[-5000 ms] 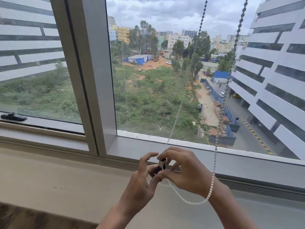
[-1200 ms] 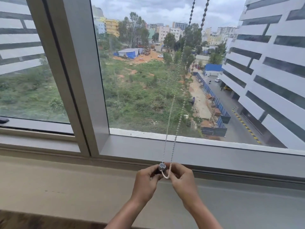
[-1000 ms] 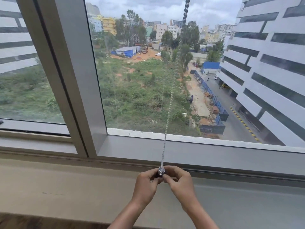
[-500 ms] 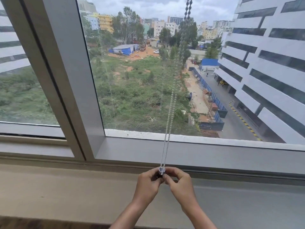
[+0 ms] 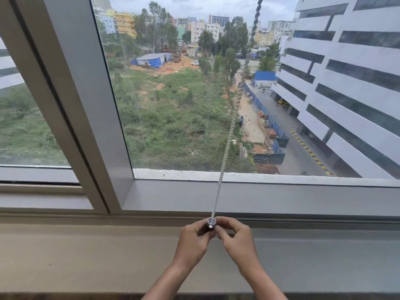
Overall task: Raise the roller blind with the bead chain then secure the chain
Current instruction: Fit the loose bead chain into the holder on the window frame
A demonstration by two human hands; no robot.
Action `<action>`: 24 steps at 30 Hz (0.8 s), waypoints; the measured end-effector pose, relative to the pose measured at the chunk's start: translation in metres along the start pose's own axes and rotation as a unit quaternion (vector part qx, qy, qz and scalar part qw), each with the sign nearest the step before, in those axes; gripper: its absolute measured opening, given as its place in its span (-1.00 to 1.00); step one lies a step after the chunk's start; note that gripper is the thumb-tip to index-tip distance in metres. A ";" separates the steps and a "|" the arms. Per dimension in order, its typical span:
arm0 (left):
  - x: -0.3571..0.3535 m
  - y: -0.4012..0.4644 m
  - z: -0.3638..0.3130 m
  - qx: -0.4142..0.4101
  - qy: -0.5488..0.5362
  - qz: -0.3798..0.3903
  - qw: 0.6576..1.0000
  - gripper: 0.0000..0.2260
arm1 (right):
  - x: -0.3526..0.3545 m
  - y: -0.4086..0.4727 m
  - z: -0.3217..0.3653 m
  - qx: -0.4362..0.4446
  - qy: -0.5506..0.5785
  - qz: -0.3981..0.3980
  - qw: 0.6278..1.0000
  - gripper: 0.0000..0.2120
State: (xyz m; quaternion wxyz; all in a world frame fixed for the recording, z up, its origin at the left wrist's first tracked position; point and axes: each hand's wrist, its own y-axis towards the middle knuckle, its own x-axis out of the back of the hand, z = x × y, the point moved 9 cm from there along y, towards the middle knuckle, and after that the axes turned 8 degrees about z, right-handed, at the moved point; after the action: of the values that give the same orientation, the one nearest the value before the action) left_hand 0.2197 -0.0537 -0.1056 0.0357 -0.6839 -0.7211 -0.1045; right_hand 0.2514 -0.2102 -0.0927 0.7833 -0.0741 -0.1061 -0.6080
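Pinching together at the near edge of the window frame, the left hand (image 5: pixel 192 241) and the right hand (image 5: pixel 237 240) meet knuckle to knuckle just above the grey sill (image 5: pixel 86 256), their fingertips closed around a small grey chain clip (image 5: pixel 211 223) that shows between them. Out of the top of this clip rises the bead chain (image 5: pixel 225 156), a thin white cord of tiny beads. Both strands of its loop lie so close together that they read as one line. The chain's long axis runs nearly upright, leaning to the right as it climbs, from the clip at the lower frame rail (image 5: pixel 281 198) up across the glass and out of view at the top edge, where the beads look dark against the sky. It appears taut and straight, with no slack visible. No blind fabric is in view, so the blind seems already raised and the securing step is in hand. By its look, the chain should be very light and fully limp, holding a line only under tension, and its smooth round beads would likely slip through a loose grip. The best hold is probably low down, right at the clip, with a firm fingertip pinch as seen now. The clip itself looks like hard plastic, small and easy to fumble. How the clip attaches to the frame is hidden behind the fingers.
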 end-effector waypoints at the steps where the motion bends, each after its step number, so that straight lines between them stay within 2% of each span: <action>1: 0.000 0.000 0.000 -0.003 0.003 0.005 1.000 -0.75 | 0.000 0.000 0.000 -0.001 0.000 -0.003 1.000 -0.71; 12: 0.009 -0.003 0.001 -0.012 0.035 0.035 0.999 -0.69 | -0.005 -0.011 0.002 -0.008 -0.010 -0.038 0.999 -0.73; 20: 0.023 -0.024 0.002 -0.005 0.110 0.023 0.994 -0.42 | -0.001 -0.025 0.000 -0.020 -0.045 -0.081 0.996 -0.73; 24: 0.022 -0.037 0.003 -0.052 0.179 0.033 0.982 -0.26 | 0.000 -0.038 0.012 0.037 -0.146 -0.103 0.983 -0.71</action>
State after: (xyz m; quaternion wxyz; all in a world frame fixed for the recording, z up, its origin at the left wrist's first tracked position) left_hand 0.1816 -0.0334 -0.1076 0.1317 -0.6788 -0.6734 -0.2615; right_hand 0.2140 -0.2164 -0.0816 0.6947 -0.1221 -0.2488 -0.6638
